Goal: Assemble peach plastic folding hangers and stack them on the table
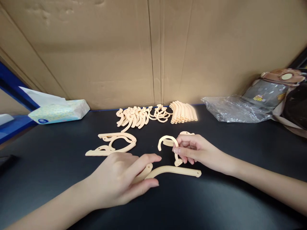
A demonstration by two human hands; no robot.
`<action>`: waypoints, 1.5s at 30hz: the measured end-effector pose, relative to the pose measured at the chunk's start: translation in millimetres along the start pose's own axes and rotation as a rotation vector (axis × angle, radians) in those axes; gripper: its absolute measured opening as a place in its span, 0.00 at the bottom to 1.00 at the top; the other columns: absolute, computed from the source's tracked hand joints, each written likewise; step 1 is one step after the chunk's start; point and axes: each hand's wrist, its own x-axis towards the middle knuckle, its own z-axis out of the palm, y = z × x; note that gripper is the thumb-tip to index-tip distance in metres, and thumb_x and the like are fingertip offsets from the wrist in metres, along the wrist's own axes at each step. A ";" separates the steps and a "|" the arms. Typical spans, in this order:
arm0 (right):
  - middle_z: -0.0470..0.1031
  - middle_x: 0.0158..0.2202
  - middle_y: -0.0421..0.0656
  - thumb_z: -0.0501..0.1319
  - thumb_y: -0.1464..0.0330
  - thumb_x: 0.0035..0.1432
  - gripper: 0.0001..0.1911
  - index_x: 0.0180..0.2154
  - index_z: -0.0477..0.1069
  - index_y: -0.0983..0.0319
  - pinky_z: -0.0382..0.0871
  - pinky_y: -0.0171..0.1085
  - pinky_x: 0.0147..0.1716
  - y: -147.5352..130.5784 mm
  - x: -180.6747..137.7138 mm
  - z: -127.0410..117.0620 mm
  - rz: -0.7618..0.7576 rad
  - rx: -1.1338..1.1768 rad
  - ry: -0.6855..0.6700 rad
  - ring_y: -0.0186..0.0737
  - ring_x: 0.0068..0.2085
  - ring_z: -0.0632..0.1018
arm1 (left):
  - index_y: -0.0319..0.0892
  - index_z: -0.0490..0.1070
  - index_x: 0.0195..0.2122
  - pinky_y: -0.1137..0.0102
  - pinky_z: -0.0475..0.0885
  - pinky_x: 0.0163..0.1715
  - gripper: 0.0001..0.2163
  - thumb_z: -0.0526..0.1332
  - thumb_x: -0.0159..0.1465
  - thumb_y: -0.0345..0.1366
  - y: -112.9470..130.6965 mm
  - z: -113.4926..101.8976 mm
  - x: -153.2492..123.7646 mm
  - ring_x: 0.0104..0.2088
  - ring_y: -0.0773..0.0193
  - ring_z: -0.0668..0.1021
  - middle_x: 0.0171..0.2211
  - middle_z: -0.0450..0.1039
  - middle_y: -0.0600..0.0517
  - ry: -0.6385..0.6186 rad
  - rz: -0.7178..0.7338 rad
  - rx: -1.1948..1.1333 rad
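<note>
My right hand [193,148] pinches a cream plastic hanger hook [168,137], its curve up and its round, flat end down, above the table. My left hand [127,179] is closed around a short cream hanger arm [144,174], its holed end showing between thumb and index finger. The index finger is stretched out, and the other fingers are hidden. A longer curved hanger arm [177,170] lies by that hand, under the hook. Beyond the left hand rests a folded hanger [122,137]. More cream hanger parts [169,142] lie behind the right hand, partly covered.
At the back of the black table [206,204] are a pile of short arms [133,116], several loose hooks [160,113] and a stack of long arms [183,111]. A tissue pack [62,110] stands left. A clear plastic bag [235,108] and a bottle [266,89] are right, before cardboard [107,54].
</note>
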 end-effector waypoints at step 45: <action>0.68 0.25 0.36 0.62 0.58 0.57 0.15 0.29 0.67 0.63 0.62 0.29 0.21 0.1 -1.2 1.4 -0.023 -0.020 0.015 0.26 0.22 0.66 | 0.42 0.67 0.45 0.72 0.65 0.30 0.08 0.53 0.69 0.36 -12.9 6.2 1.7 0.31 0.63 0.74 0.32 0.73 0.51 -0.004 -0.052 0.113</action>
